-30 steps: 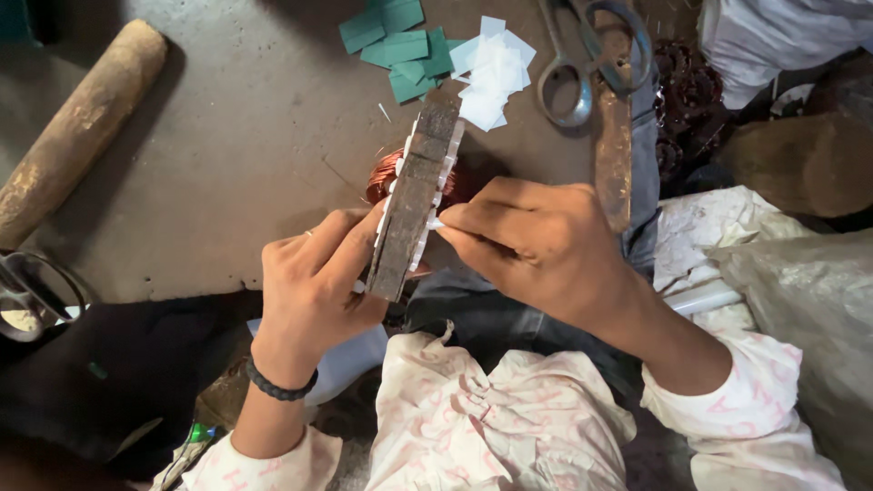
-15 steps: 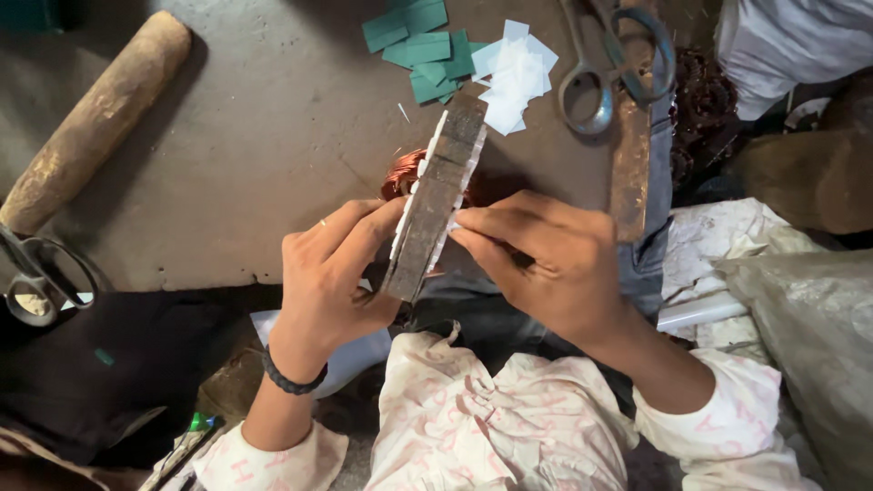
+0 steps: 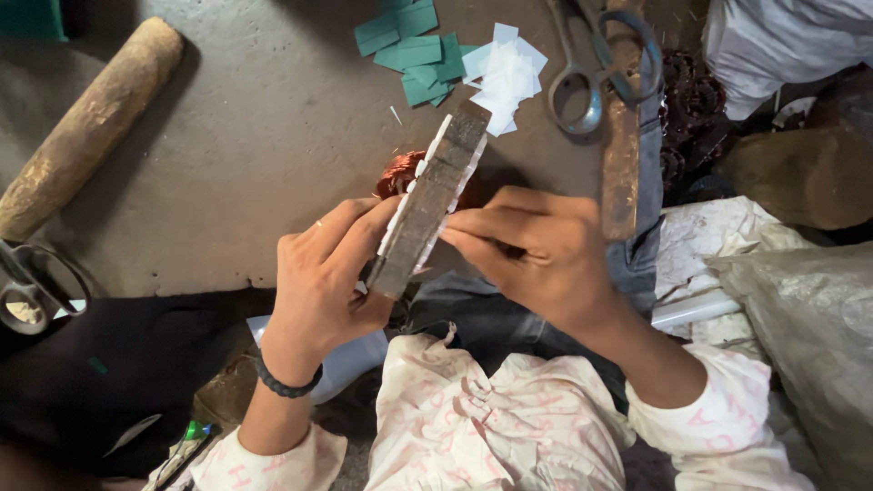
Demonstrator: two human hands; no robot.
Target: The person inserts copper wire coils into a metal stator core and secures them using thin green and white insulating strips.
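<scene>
Wooden roller [image 3: 86, 123] lies at far left on the floor [image 3: 255, 164]. Left hand [image 3: 323, 277] grips the laminated metal core [image 3: 427, 205], held tilted edge-up between both hands, copper winding [image 3: 397, 173] behind it. Right hand [image 3: 536, 255] pinches white insulation paper [image 3: 452, 214] along the core's slotted edge. Beyond lie green paper slips [image 3: 414, 50], white paper slips [image 3: 505, 73] and scissors [image 3: 596, 64].

- The laminated metal core [image 3: 427, 205] is a flat, dull grey-brown stack seen edge-on, tilted so its top end leans up and to the right.
- White paper strips [image 3: 452, 186] poke out along both of its long edges.
- A coppery-red wire coil [image 3: 397, 173] shows just behind its upper left side.
- It is held off the floor between both hands, above the lap.
</scene>
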